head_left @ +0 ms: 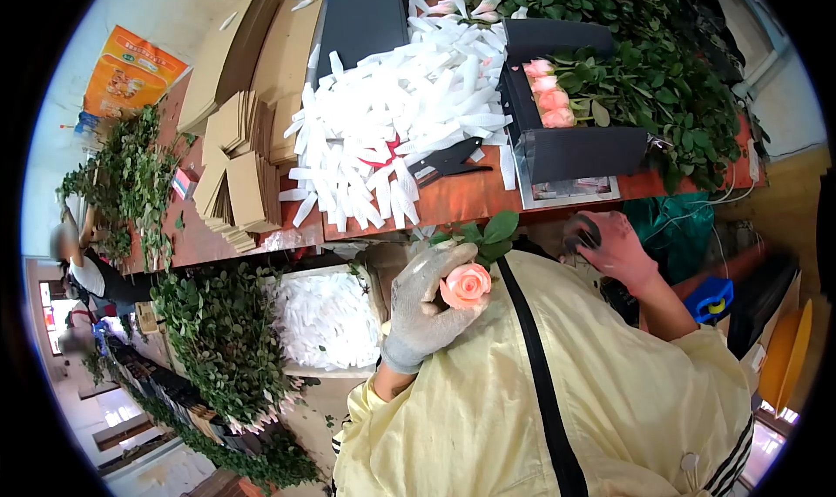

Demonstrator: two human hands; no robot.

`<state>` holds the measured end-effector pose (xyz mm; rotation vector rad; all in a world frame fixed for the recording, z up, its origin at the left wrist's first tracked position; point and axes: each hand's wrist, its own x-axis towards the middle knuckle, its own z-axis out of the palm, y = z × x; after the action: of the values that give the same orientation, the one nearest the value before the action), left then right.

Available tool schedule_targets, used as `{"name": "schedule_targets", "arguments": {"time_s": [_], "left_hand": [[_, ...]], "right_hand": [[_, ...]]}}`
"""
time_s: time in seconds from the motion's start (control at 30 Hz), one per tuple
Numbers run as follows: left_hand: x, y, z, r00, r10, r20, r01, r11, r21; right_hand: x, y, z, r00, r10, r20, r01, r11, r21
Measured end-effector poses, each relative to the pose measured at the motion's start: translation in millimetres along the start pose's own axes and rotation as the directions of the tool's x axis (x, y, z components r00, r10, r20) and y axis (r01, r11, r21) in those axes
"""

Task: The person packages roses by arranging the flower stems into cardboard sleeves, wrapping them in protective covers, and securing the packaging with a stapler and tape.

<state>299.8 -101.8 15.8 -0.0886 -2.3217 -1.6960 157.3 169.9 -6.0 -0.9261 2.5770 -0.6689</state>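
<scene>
My left hand, in a grey-white glove, is closed around a pink rose in front of my chest. The bloom faces up, and green leaves stick out beyond the fingers. To the right, below the table edge, is my right hand in a pink glove with dark fingertips. Its fingers are curled in, and I cannot make out what they hold. On the table, a black stapler lies beside a heap of white foam sleeves. Several pink roses lie in a row between black boards.
Leafy stems cover the table's right side. Folded cardboard stacks at left. A box of white pieces and piled rose stems stand lower left. A blue tape dispenser is at right. Other people are far left.
</scene>
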Motion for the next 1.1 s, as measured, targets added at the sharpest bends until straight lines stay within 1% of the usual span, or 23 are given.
{"name": "schedule_targets", "arguments": {"time_s": [0.03, 0.1, 0.13, 0.2, 0.3, 0.37, 0.4, 0.47, 0.53, 0.57, 0.6, 0.63, 0.67, 0.7, 0.73, 0.77, 0.8, 0.87, 0.9, 0.93, 1.0, 1.07, 1.1], "left_hand": [[0, -1, 0, 1.000, -0.010, -0.003, 0.011, 1.000, 0.009], [1, -2, 1, 1.000, -0.017, 0.007, 0.017, 1.000, 0.019], [2, -2, 1, 1.000, -0.018, 0.015, 0.018, 0.999, 0.028], [5, 0, 2, 0.999, -0.013, 0.041, 0.011, 0.999, 0.037], [10, 3, 6, 0.998, -0.017, 0.059, 0.014, 0.999, 0.049], [11, 4, 8, 0.998, 0.014, 0.062, -0.022, 0.992, 0.122], [11, 5, 9, 0.997, 0.017, 0.071, -0.025, 0.993, 0.120], [11, 7, 11, 0.997, -0.069, 0.040, 0.068, 0.997, 0.030], [11, 2, 12, 0.996, -0.067, 0.055, 0.067, 0.998, 0.005], [12, 0, 12, 0.996, -0.064, 0.065, 0.066, 0.998, -0.020], [15, 0, 14, 0.996, -0.062, 0.065, 0.064, 0.998, -0.021], [18, 2, 17, 1.000, 0.028, 0.010, -0.028, 0.998, 0.049], [21, 3, 20, 0.992, 0.120, -0.034, -0.115, 0.986, 0.120], [22, 5, 25, 0.992, 0.124, -0.024, -0.120, 0.986, 0.112], [22, 7, 29, 0.991, 0.114, -0.065, -0.102, 0.980, 0.168], [23, 8, 33, 0.988, 0.109, -0.106, -0.083, 0.972, 0.220], [25, 7, 37, 0.989, 0.118, -0.091, -0.097, 0.974, 0.207], [30, 5, 45, 0.981, 0.187, -0.045, -0.173, 0.962, 0.209], [36, 10, 48, 0.980, 0.190, -0.063, -0.175, 0.965, 0.196], [41, 14, 51, 0.976, 0.208, -0.057, -0.195, 0.964, 0.178], [53, 20, 58, 0.972, 0.227, 0.067, -0.236, 0.953, 0.189], [68, 25, 77, 0.948, 0.282, 0.145, -0.299, 0.948, 0.109], [77, 33, 81, 0.941, 0.289, 0.176, -0.311, 0.943, 0.116]], "right_hand": [[4, 17, 12, 1.000, 0.002, -0.011, -0.002, 1.000, -0.002], [12, 45, 32, 0.960, 0.179, -0.213, -0.208, 0.971, -0.118], [19, 59, 42, 0.957, 0.187, -0.222, -0.216, 0.970, -0.112], [33, 83, 55, 0.905, 0.192, -0.379, -0.227, 0.973, -0.050], [55, 87, 59, 0.856, 0.265, -0.444, -0.308, 0.951, -0.028], [62, 75, 50, 0.853, 0.287, -0.436, -0.322, 0.947, -0.008], [64, 72, 46, 0.858, 0.298, -0.418, -0.325, 0.946, 0.007], [62, 73, 47, 0.862, 0.282, -0.422, -0.311, 0.951, 0.002], [51, 58, 45, 0.878, 0.324, -0.353, -0.335, 0.942, 0.029], [40, 40, 40, 0.890, 0.315, -0.329, -0.329, 0.944, 0.014], [30, 28, 43, 0.927, 0.270, -0.261, -0.281, 0.960, -0.007], [20, 20, 47, 0.956, 0.224, -0.191, -0.233, 0.972, -0.023], [12, 24, 58, 0.970, -0.084, -0.227, 0.096, 0.994, 0.043], [4, -17, 31, 0.984, -0.120, -0.132, 0.146, 0.967, 0.207], [2, -39, 19, 0.944, -0.306, -0.125, 0.325, 0.928, 0.182], [-2, -45, 33, 0.921, -0.346, -0.179, 0.383, 0.886, 0.261], [-5, -50, 39, 0.928, -0.360, -0.093, 0.372, 0.889, 0.268], [1, -57, 45, 0.905, -0.388, -0.175, 0.426, 0.813, 0.398], [2, -56, 46, 0.907, -0.378, -0.185, 0.421, 0.824, 0.379], [4, -53, 46, 0.885, -0.364, -0.290, 0.457, 0.799, 0.392], [3, -39, 51, 0.811, -0.340, -0.476, 0.551, 0.716, 0.428], [-6, -27, 43, 0.856, -0.285, -0.432, 0.450, 0.822, 0.349], [-21, -24, 38, 0.887, -0.114, -0.448, 0.368, 0.761, 0.534]]}}
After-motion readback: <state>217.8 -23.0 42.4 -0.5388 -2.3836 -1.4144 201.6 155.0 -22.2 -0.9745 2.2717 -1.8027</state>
